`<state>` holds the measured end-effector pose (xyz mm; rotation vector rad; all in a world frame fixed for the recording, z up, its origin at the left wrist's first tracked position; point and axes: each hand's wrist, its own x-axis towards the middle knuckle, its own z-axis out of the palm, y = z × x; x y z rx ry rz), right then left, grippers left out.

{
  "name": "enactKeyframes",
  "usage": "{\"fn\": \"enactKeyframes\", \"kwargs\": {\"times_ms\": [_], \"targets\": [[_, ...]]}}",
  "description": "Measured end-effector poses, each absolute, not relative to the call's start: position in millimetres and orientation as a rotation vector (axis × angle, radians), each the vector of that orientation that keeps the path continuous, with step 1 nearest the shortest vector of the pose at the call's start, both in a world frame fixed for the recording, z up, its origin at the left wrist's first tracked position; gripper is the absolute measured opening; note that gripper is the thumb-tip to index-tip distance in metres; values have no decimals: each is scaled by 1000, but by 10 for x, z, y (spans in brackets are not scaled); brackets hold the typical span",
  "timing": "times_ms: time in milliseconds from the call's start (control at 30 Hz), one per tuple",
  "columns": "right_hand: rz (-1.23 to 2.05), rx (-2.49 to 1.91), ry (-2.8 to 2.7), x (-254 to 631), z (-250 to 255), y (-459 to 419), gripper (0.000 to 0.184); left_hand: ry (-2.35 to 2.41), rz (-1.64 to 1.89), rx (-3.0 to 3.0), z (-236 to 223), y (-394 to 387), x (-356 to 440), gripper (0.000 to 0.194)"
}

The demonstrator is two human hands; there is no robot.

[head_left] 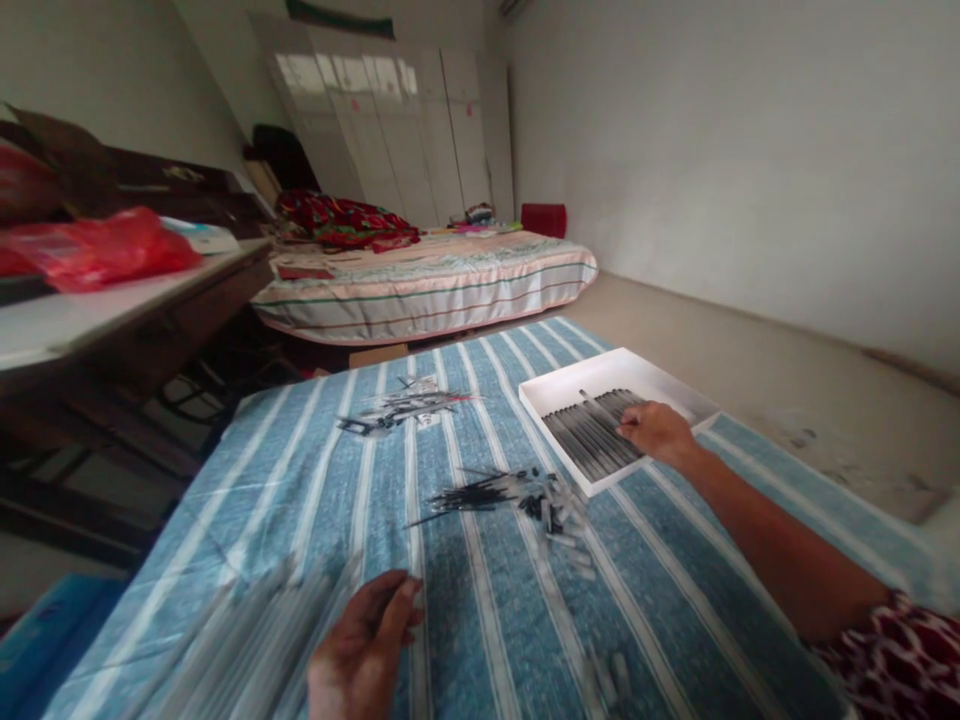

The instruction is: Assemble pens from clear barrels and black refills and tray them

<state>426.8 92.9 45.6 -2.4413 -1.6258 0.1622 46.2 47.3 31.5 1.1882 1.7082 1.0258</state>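
Note:
My right hand (657,430) reaches into a white tray (570,385) on the blue striped cloth (480,600). It rests on a row of dark pens (589,435) lying side by side, fingers curled on one pen. My left hand (367,645) hovers low near the front edge, its fingers bent and loosely together beside a blurred pile of grey pen barrels (247,640). What the left fingers hold, if anything, is unclear. A heap of thin black refills and small caps (517,497) lies between the two hands.
Another small pile of pen parts (405,408) lies at the far side of the cloth. A bed (427,280) with a red blanket stands behind. A table with a red bag (97,250) is at left. A blue box (45,630) sits at lower left.

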Motion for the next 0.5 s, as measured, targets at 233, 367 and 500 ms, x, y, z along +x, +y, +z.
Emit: {"fn": "enactKeyframes", "kwargs": {"times_ms": [233,367,500], "targets": [[241,-2445,-1702,4344,339,1001,19,1737,1034,1122,309,480,439,29],[254,-2434,-1751,4341,344,1008,20,1718,1000,1162,256,494,424,28],[245,-2437,-1787,4338,363,1001,25,1710,996,1160,243,510,420,28]]}}
